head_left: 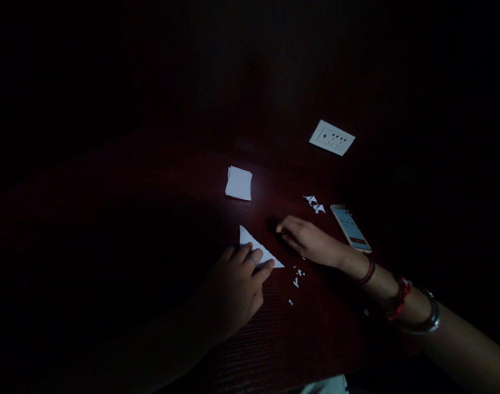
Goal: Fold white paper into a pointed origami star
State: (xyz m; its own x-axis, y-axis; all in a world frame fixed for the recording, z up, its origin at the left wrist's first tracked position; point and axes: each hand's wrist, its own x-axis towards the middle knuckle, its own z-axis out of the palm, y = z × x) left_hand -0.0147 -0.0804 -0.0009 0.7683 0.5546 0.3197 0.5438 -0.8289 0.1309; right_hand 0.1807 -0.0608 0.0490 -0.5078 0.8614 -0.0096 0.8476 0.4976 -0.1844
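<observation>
A white paper (256,246), folded into a triangle, lies on the dark red table. My left hand (239,279) holds it down, its fingertips bent over the paper and a ring on one finger. To the right of the paper, a short way off, my right hand (303,236) is closed just over the table, thumb and fingers drawn together. Whether something small is pinched there is hidden in shadow. Small torn paper scraps (298,272) are scattered below my right hand.
Behind my hands is a stack of white paper squares (238,183). Small folded paper pieces (314,204) lie at the right, near a lit phone (350,227). A white socket panel (332,137) is farther back. The surroundings are very dark.
</observation>
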